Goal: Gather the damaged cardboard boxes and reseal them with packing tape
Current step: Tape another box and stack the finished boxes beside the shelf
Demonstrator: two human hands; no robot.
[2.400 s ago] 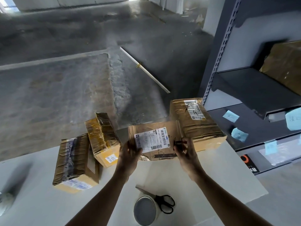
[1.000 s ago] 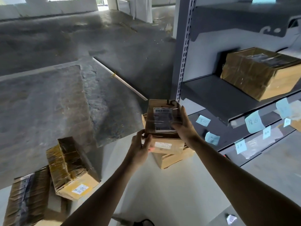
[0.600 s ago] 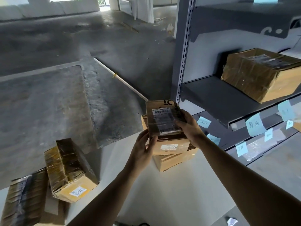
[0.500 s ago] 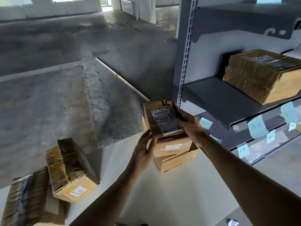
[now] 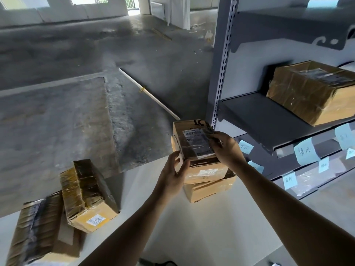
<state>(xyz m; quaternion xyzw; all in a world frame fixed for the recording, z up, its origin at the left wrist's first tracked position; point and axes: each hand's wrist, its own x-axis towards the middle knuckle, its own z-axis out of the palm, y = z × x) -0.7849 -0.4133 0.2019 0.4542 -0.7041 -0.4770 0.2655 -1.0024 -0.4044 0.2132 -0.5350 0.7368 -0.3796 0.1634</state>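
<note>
A small labelled cardboard box [image 5: 194,140] sits tilted on top of a larger taped box [image 5: 209,186] at the far right corner of the white table [image 5: 211,233]. My left hand [image 5: 172,174] holds its near left corner. My right hand [image 5: 224,147] grips its right edge, fingers curled over the top. Two more taped boxes lie at the table's left: a tilted one [image 5: 88,192] leaning on a flatter one [image 5: 38,229]. The tape roll is out of view.
A grey metal shelf rack [image 5: 269,116] stands right of the table, with a taped box [image 5: 313,89] on one shelf and blue paper labels along its edges. Scissor handles [image 5: 163,263] peek in at the bottom edge. Bare concrete floor with a white strip lies beyond.
Both hands carried the small box from the table's middle to the right and set it on the larger box. In the last half second it barely shifted.
</note>
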